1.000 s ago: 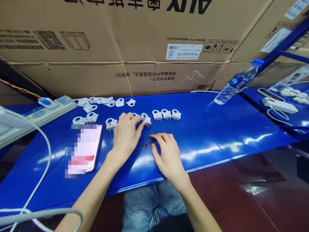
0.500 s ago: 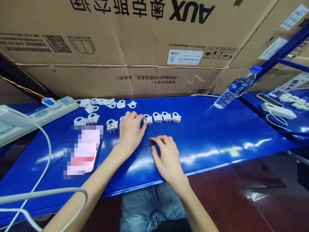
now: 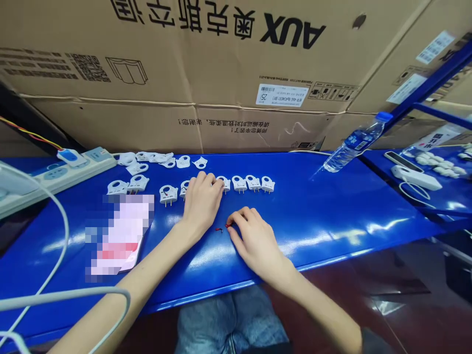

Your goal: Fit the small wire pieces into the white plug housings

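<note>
Several white plug housings with two metal pins and a round opening, such as this white plug housing (image 3: 168,195), stand in a row on the blue table. My left hand (image 3: 202,200) covers part of the row, its thumb and forefinger closed at the edge of a white plug (image 3: 225,184); its other fingers curl down, with whatever lies beneath them hidden. Nearer to me, my right hand (image 3: 254,236) pinches a tiny red piece (image 3: 227,225) between thumb and forefinger. A second tiny red-and-black piece (image 3: 219,229) lies loose just left of those fingertips.
White covers (image 3: 183,161) lie along the back, by a power strip (image 3: 59,174). A phone (image 3: 127,231), its screen blurred, lies left of my forearm. A white cable (image 3: 66,231) loops at left. A water bottle (image 3: 354,145) leans at back right before a large carton (image 3: 221,73).
My right thumb and forefinger have closed on one tiny red piece. My left hand stays over the row, its forefinger drawn in slightly. The camera view has shifted a little.
</note>
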A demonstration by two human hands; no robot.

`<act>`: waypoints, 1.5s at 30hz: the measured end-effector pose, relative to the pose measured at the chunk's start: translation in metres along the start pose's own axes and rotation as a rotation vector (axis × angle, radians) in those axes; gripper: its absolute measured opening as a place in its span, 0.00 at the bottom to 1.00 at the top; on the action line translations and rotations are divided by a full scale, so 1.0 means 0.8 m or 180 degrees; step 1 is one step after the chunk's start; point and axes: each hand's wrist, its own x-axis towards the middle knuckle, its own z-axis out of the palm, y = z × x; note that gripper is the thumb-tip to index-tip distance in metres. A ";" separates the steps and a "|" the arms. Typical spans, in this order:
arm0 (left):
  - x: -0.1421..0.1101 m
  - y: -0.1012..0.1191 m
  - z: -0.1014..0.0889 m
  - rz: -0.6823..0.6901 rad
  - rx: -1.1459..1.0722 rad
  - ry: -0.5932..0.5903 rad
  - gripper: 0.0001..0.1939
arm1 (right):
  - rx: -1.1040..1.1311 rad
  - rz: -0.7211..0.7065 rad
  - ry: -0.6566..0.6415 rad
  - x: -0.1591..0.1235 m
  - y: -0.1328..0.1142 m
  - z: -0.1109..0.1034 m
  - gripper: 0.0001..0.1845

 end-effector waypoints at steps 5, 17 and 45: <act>0.000 0.004 0.006 0.0029 -0.0057 0.0056 0.14 | -0.0293 -0.0549 -0.0363 0.021 0.012 -0.014 0.04; -0.004 -0.004 0.015 0.0166 -0.0265 0.0168 0.14 | 0.0995 -0.1856 0.0025 0.064 0.069 -0.010 0.11; -0.032 0.006 0.014 0.0405 -0.0834 0.0354 0.09 | 0.1437 -0.1340 0.0871 0.068 0.076 -0.017 0.15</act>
